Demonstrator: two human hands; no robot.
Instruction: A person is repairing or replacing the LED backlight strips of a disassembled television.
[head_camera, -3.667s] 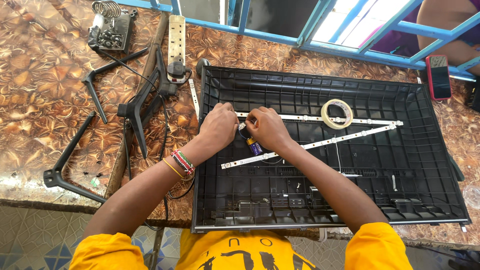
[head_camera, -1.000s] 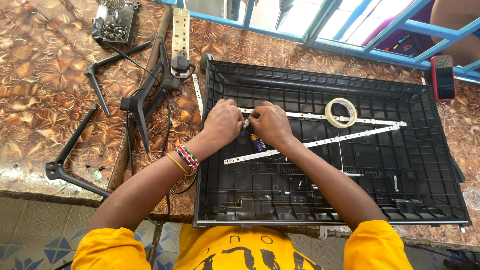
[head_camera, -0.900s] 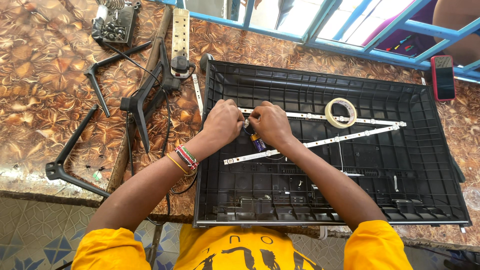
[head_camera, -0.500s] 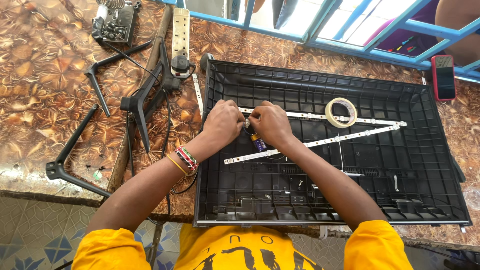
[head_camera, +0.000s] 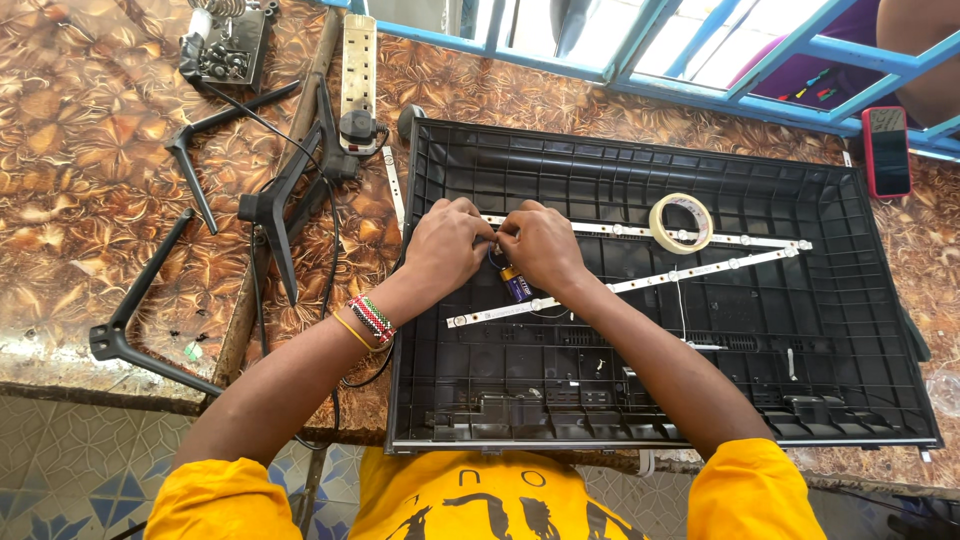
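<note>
Resting at 6 o'clock, nearest the camera, yellow sleeves (head_camera: 745, 490) are seen, from which both forearms are extended into a black plastic rear housing (head_camera: 800, 330) laid open on the patterned brown tabletop (head_camera: 80, 180). A beaded bracelet (head_camera: 371, 318) is worn on the left wrist. At the frame's centre the left hand (head_camera: 447, 245) and the right hand (head_camera: 540, 245) are brought together, fingertips touching, with the fingers of both pinched on the near end of an upper white light strip (head_camera: 620, 230); what exactly lies between the fingertips cannot be told. A small purple cylindrical battery (head_camera: 516, 284) is seen just below the hands, toward 6 o'clock. A second white light strip (head_camera: 640, 285) is laid diagonally across the housing, from beneath the right wrist toward 2 o'clock. A roll of tape (head_camera: 681, 222) is set on the upper strip at 2 o'clock from the hands. At 9 o'clock, outside the housing, black stand legs (head_camera: 280, 200) are spread on the tabletop. Farther, at 11 o'clock, a white power strip (head_camera: 357, 70) and a dark circuit board (head_camera: 222, 50) are placed. At 2 o'clock, far, a red phone (head_camera: 886, 150) is laid by the blue window frame (head_camera: 700, 90).
</note>
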